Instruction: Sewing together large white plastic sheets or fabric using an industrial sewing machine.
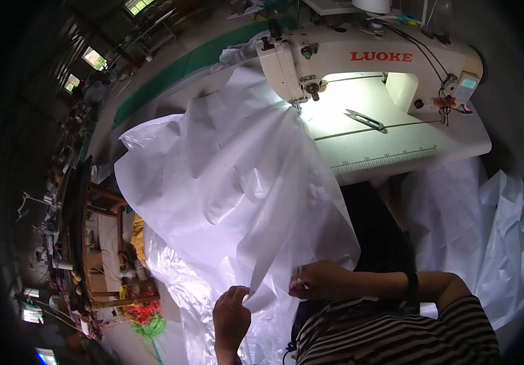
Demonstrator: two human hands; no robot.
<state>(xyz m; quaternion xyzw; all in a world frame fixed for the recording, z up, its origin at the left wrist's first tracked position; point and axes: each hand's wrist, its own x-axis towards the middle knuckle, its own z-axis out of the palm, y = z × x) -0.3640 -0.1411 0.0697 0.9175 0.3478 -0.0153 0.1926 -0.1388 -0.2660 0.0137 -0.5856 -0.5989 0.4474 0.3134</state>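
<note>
A large, glossy white sheet (213, 164) is draped from the sewing machine (371, 61) down to my lap. Its upper corner lies under the needle area of the machine, and folds fan out from there. At the lower middle, my left hand (231, 316) pinches a folded edge of the sheet between thumb and fingers. To its right, my right hand (313, 280) is closed at another part of the same sheet, its fingertips partly in shadow. On the lit machine bed lies a pair of thread snips (365, 120), apart from both hands.
A ruler scale (383, 159) runs along the table's front edge. More white sheeting (456, 231) hangs at the right. Left of me stands a wooden rack (104, 243), with red and green strands (148, 325) near its foot. A green strip (183, 67) crosses the floor behind.
</note>
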